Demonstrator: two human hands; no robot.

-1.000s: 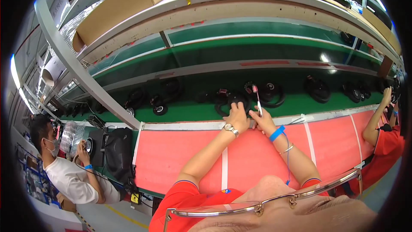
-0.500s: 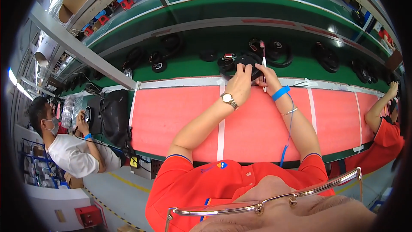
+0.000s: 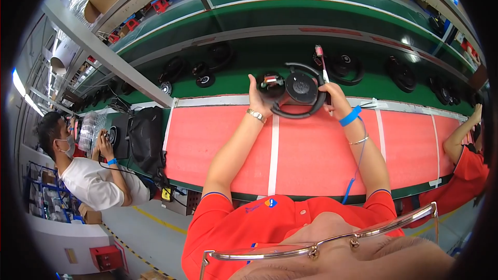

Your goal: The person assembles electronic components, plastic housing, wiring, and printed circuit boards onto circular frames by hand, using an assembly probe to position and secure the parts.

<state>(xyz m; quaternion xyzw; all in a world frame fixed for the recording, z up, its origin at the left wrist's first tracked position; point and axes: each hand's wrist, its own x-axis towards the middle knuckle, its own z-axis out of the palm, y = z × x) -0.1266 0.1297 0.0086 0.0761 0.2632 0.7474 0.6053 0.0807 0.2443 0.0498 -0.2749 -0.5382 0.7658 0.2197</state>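
Observation:
A black pair of over-ear headphones [image 3: 301, 87] is held up over the near edge of the green bench, between my two hands. One ear cup faces up with a round dark disc. The other cup, at the left, shows small red and silver parts. My left hand [image 3: 259, 100] supports that left cup from its outer side, fingers partly hidden beneath. My right hand [image 3: 337, 100] grips the right side of the headband. It also holds a slim white-handled brush [image 3: 319, 52], like a toothbrush, upright with its reddish head at the top.
More black headphones [image 3: 346, 69] lie along the green conveyor belt [image 3: 249, 72]. A pink mat [image 3: 223, 140] covers the bench before me. At left, a black bag [image 3: 147, 140] lies near a co-worker [image 3: 93, 176] in white; another person's arm [image 3: 461, 135] reaches in at right.
Both hands have spread apart and turned the headphones, so the ear cup's face and curved headband now show. My left hand has moved left to the other cup. The brush stays in my right hand.

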